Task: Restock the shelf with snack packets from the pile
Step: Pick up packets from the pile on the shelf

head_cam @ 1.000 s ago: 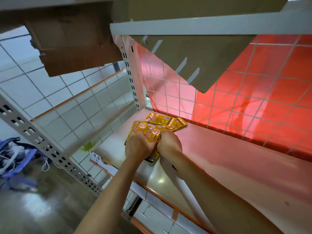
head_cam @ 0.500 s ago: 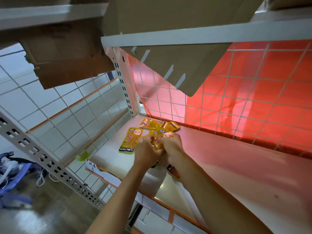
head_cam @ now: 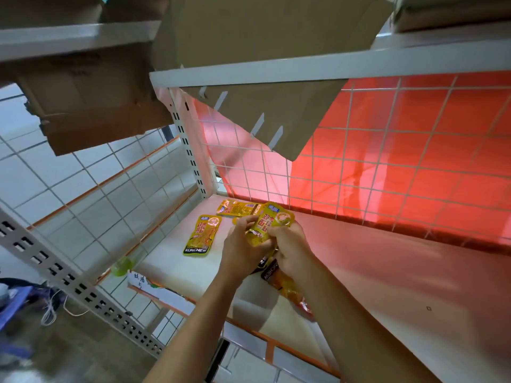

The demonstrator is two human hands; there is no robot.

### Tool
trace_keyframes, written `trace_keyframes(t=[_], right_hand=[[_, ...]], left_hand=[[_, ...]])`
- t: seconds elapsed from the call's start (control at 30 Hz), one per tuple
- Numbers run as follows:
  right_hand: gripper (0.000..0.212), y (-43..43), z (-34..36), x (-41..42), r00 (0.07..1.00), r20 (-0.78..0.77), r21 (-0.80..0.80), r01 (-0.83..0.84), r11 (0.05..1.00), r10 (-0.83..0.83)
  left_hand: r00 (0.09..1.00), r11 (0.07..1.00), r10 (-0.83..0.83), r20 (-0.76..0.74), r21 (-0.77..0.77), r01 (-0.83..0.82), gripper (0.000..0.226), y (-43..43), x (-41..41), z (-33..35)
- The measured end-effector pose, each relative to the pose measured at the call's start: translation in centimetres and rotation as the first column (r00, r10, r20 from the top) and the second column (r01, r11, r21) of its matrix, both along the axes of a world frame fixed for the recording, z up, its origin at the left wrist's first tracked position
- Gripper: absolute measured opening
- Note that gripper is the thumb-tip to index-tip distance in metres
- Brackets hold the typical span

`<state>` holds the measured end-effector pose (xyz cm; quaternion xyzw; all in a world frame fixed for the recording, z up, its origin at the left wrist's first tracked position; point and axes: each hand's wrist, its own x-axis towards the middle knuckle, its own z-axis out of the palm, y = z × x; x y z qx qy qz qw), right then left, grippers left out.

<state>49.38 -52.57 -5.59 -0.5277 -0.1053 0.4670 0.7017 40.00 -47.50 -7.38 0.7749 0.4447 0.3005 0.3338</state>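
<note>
The left hand (head_cam: pixel 242 246) and right hand (head_cam: pixel 293 251) together pinch a yellow snack packet (head_cam: pixel 272 223) just above the shelf (head_cam: pixel 373 272), its long axis leaning away from them. Left of the left hand a second packet (head_cam: pixel 203 235) lies flat, lengthwise front to back.

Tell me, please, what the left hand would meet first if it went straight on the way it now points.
Probably the flat packet at the back of the shelf, just beyond the held packet the left hand grips; behind that, the wire grid. Depth unclear.
</note>
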Motion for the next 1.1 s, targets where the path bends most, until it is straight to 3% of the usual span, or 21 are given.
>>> trace_keyframes(t=[0.23, 0.37, 0.57, 0.67, 0.83, 0.93, 1.1], right_hand=[[0.021, -4.7, 0.5, 4.1, 0.984, -0.126, 0.136, 0.142, 0.980, -0.125], [0.024, -8.1, 0.4, 7.1, 0.964, -0.149, 0.195, 0.248, 0.949, -0.221], [0.026, -13.7, -0.3, 11.1, 0.943, -0.116, 0.146, 0.327, 0.934, -0.312], [0.023, -16.8, -0.5, 12.9, 0.926, -0.120, 0.105, 0.370, 0.923, -0.358], [0.025, -20.9, -0.5, 15.1, 0.916, -0.066, 0.034, 0.397, 0.917, -0.395], [0.025, -22.8, -0.5, 16.3, 0.905, -0.013, -0.023, 0.425, 0.905, -0.425], [0.025, -25.5, -0.7, 18.0, 0.885, -0.082, 0.012, 0.460, 0.888, -0.457]], left_hand=[[0.986, 0.994, -0.108, 0.125, -0.009, 0.110, 0.034, -3.1, 5.9, 0.7], [0.943, 0.948, -0.163, 0.290, -0.220, 0.231, 0.026, -6.4, 9.4, 0.7], [0.853, 0.797, -0.188, 0.487, -0.432, 0.422, 0.045, -12.0, 14.3, 0.4], [0.865, 0.770, -0.183, 0.468, -0.478, 0.421, 0.024, -14.4, 16.2, 0.4], [0.870, 0.740, -0.292, 0.396, -0.483, 0.468, 0.013, -18.4, 18.9, 0.3], [0.871, 0.745, -0.309, 0.381, -0.473, 0.471, 0.019, -20.3, 20.0, 0.7], [0.861, 0.709, -0.289, 0.418, -0.511, 0.486, 0.027, -22.9, 21.8, 1.6]])
